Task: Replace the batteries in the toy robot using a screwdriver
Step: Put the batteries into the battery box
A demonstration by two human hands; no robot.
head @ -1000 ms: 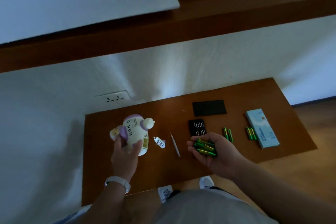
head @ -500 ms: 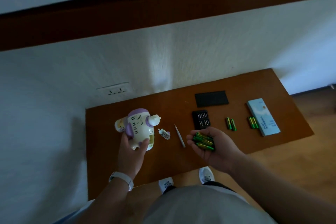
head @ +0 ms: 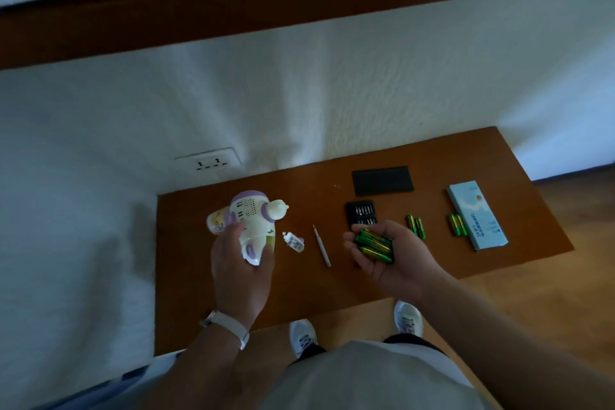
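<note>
From the head camera: the left hand (head: 241,263) holds the toy robot (head: 253,220) up over the near-left part of the worktop (head: 332,286). Its fingers (head: 266,255) are curled round the toy's legs, with the head pointing away toward the far edge and the grilled back facing up. The right hand (head: 396,260) is palm-up near the middle of the worktop, its fingers (head: 349,245) cupped loosely round a heap of green batteries (head: 374,245). These lie roughly crosswise in the palm. That is the key line: the batteries sit directly right of the toy, well apart from it. On the worktop between them lie the screwdriver (head: 321,246), its long axis running near to far, and a small loose cover (head: 294,241) just beside the toy's feet. The right hand is nearer the screwdriver, but it is full. Whether the toy's battery bay is open and empty cannot be made out. Judging by that, the batteries would have to travel leftward to the toy.
</note>
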